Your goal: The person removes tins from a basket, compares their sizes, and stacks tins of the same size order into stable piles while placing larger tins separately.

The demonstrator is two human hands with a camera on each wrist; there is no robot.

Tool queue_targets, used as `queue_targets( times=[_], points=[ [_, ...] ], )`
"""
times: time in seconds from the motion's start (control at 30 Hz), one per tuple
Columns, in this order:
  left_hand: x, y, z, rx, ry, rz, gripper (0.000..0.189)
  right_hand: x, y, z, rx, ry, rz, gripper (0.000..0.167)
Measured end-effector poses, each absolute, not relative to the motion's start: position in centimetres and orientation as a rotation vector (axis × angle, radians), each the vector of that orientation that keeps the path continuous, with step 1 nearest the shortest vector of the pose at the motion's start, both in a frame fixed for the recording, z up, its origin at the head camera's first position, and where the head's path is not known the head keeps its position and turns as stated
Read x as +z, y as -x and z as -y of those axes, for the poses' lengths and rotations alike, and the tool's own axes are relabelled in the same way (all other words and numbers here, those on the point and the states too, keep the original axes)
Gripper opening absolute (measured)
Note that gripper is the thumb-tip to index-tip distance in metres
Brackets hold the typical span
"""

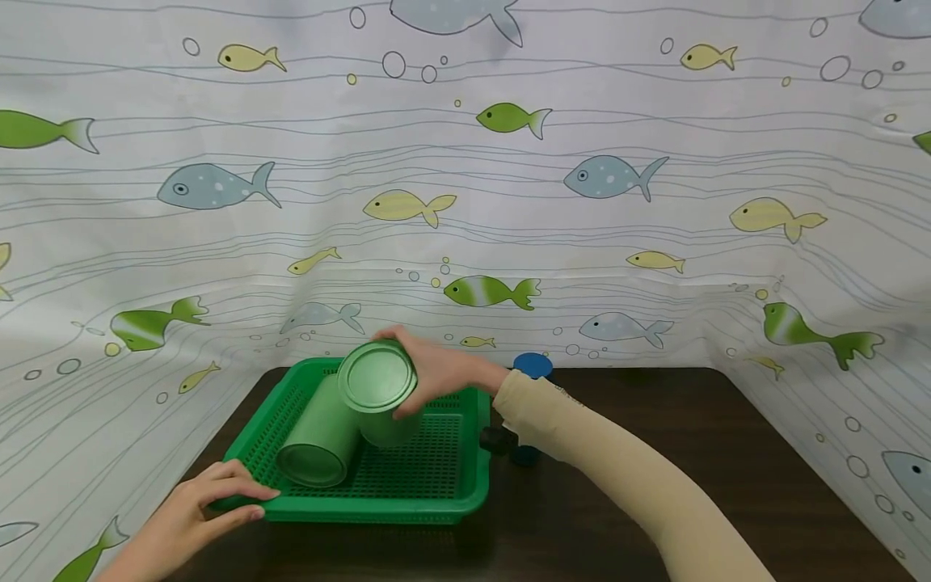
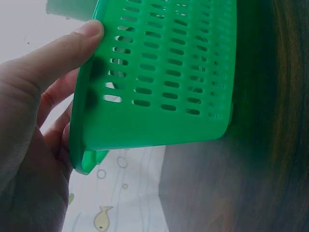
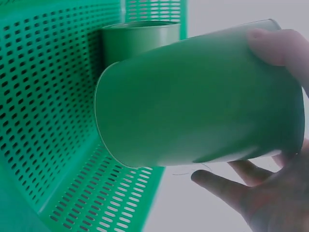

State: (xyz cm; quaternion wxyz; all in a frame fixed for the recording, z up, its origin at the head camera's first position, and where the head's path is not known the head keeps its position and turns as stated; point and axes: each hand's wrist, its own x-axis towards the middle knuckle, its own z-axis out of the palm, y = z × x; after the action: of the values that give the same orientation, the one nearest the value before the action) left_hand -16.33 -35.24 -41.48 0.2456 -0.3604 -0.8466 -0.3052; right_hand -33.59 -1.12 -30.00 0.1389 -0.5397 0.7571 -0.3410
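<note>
My right hand grips a green can near its top end, thumb on one side and fingers round the other. In the right wrist view this can hangs tilted over the basket. A second green can lies on its side in the left part of the green plastic basket. At the basket's near left corner my left hand pinches the rim. The left wrist view shows the thumb on the rim's edge and the other fingers behind it.
Right of the basket, partly hidden behind my right forearm, stands a blue-topped object with a black part beside it. The dark wooden table extends to the right. Fish-printed sheeting encloses the table at the back and sides.
</note>
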Motion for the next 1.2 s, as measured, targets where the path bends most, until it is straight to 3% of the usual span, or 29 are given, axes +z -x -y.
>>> queue_targets(
  times=[0.23,0.5,0.8,1.2],
  points=[
    [-41.3,16.4,35.2,-0.851,0.997,2.302,0.051,-28.1,33.0,-0.9,-1.066,1.521,-2.192,0.112],
    [-41.2,16.4,35.1,-0.840,1.006,2.305,0.051,-25.2,32.5,-4.0,-1.094,1.570,-2.163,0.101],
    [-41.3,16.4,35.3,-0.812,0.978,2.325,0.051,-20.2,32.2,-9.3,-1.167,1.642,-2.250,0.102],
    [-41.5,16.3,35.2,-0.784,0.953,2.339,0.051,-17.3,31.2,-18.6,-1.208,1.377,-2.621,0.098]
  ],
)
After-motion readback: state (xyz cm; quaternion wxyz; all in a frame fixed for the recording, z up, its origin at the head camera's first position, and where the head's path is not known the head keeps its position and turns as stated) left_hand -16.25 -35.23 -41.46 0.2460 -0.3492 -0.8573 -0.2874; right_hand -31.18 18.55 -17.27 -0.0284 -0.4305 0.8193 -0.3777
